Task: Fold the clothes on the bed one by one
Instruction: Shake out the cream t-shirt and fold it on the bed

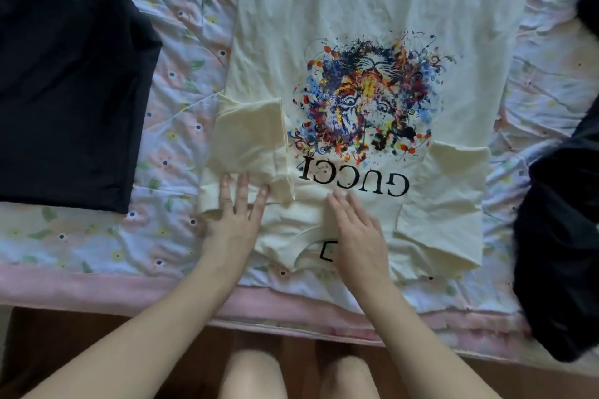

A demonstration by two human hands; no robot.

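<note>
Lies print-up on the bed (181,113): cream T-shirt (372,3), soft, light, limp; left hand (231,220) and right hand (359,236) flat, fingers spread, gripping nothing; best pinched at shoulder seams

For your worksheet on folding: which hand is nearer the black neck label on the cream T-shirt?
Right. The right hand overlaps the neck label; the left hand presses the folded sleeve further left.
</note>
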